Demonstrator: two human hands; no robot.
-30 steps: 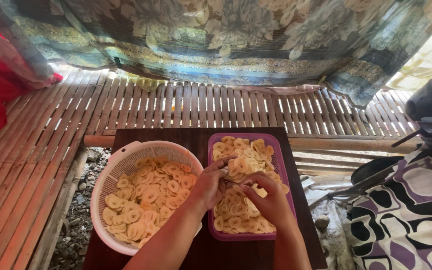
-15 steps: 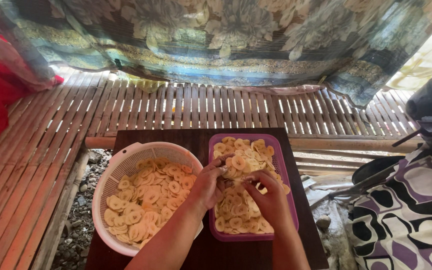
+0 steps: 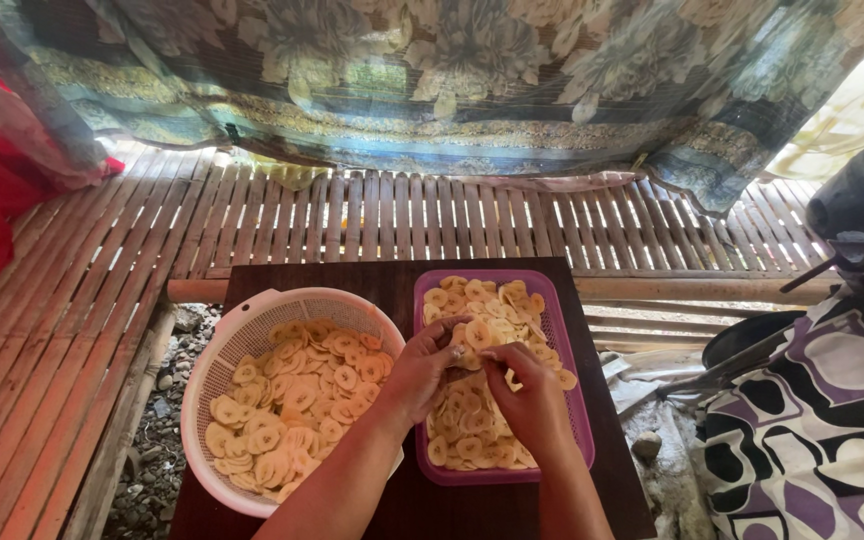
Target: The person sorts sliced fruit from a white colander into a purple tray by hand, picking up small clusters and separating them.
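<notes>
A floor of split bamboo slats (image 3: pixel 372 215) fills most of the view, with a flowered cloth (image 3: pixel 432 70) hanging along its far edge. On the slats stands a dark wooden table (image 3: pixel 352 282). Its left half carries a round white colander basket (image 3: pixel 222 370), heaped with pale yellow banana slices (image 3: pixel 292 400). Just beside it, on the right half, sits a rectangular purple perforated tray (image 3: pixel 562 350), holding a shallower layer of the same yellow slices (image 3: pixel 472 430), spread across its floor and a little over its right rim. At the far right lies a black, white and purple patterned cloth (image 3: pixel 812 430).

Both hands meet over the middle of the tray. The left hand (image 3: pixel 422 370) curls its fingers around a few slices. The right hand (image 3: pixel 527 395) pinches one slice between thumb and fingertips, close against the left.
</notes>
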